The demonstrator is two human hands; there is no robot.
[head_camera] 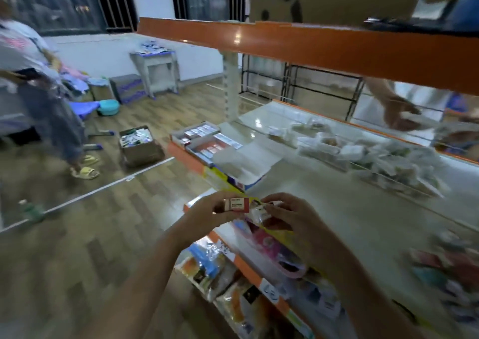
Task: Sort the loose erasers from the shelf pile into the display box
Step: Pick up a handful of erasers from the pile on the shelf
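Both hands meet at chest height off the shelf edge: the left hand (207,213) pinches a small red-and-white wrapped eraser (237,205), the right hand (287,215) grips crinkly clear-wrapped erasers (261,213), probably for sorting. An open cardboard display box (207,145) waits on the pale shelf (324,196), left of the loose pile (375,154).

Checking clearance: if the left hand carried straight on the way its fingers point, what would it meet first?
Likely the right hand: the left hand, gripping a red-and-white eraser, points right at it, almost touching. Depth is unclear.

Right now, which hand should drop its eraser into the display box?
Left, probably. The left hand pinches the red-labelled eraser on the side nearer the display box; the right hand sits farther away.
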